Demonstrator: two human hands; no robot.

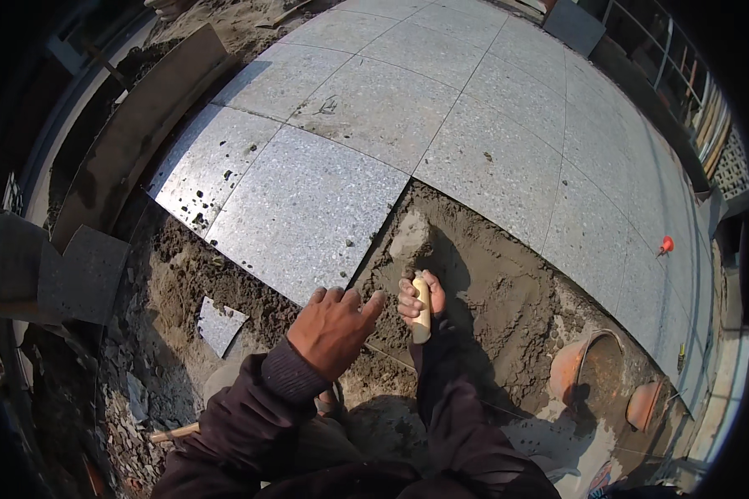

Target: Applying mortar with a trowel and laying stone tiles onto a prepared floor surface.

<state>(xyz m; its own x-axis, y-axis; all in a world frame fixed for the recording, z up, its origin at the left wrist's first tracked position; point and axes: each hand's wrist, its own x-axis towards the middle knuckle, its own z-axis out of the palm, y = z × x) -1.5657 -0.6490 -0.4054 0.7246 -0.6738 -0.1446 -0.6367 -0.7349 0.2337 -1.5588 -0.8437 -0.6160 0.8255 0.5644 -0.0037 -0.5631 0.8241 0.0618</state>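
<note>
My right hand (423,298) grips the pale yellow handle of a trowel (422,309). Its blade, coated in grey mortar, points away from me over the wet mortar bed (499,308). To the left, my left hand (333,333) is open and palm down, with fingers slightly apart. Its fingertips are at the near corner of a speckled grey tile (308,208); whether they press on it I cannot tell. The mortar bed fills the gap to the right of that tile, bordered on the far side by a row of laid tiles (508,183).
An orange bucket (564,366) and a smaller orange container (643,405) stand at the right. A broken tile piece (220,324) lies on the soil at left. Farther left, a cut tile (83,274) leans near a long board (141,125). A small red object (666,244) rests on the tiles.
</note>
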